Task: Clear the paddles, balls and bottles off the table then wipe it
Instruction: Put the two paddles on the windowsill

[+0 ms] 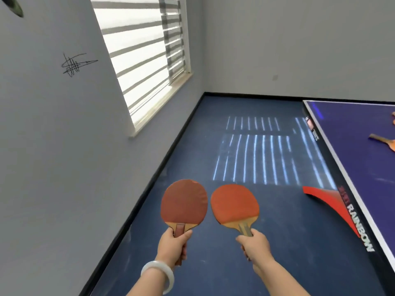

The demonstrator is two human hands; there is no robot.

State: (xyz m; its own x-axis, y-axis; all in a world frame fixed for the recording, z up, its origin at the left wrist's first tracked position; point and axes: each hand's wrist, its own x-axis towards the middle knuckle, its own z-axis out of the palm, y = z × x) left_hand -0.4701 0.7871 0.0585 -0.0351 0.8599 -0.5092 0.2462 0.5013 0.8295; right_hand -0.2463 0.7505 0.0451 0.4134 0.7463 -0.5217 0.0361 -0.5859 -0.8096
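Dark paddle [184, 201] is clamped by its handle in my left hand [173, 246], white bangle [159, 274] on that wrist; orange paddle [235, 202] sits just beside it, handle gripped tight in my right hand [255, 245], blades up and nearly touching, both held over the blue floor [213, 265]. Off right I see the table [352, 167], another paddle [383, 141] lying on it at the picture's edge. Farther back, a window [162, 107] with striped blinds [136, 50]

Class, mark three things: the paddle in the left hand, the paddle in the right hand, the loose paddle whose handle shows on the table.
left-hand paddle [184, 202]: head view, red blade face.
right-hand paddle [235, 203]: head view, orange blade face.
loose paddle [379, 138]: head view, wooden handle.
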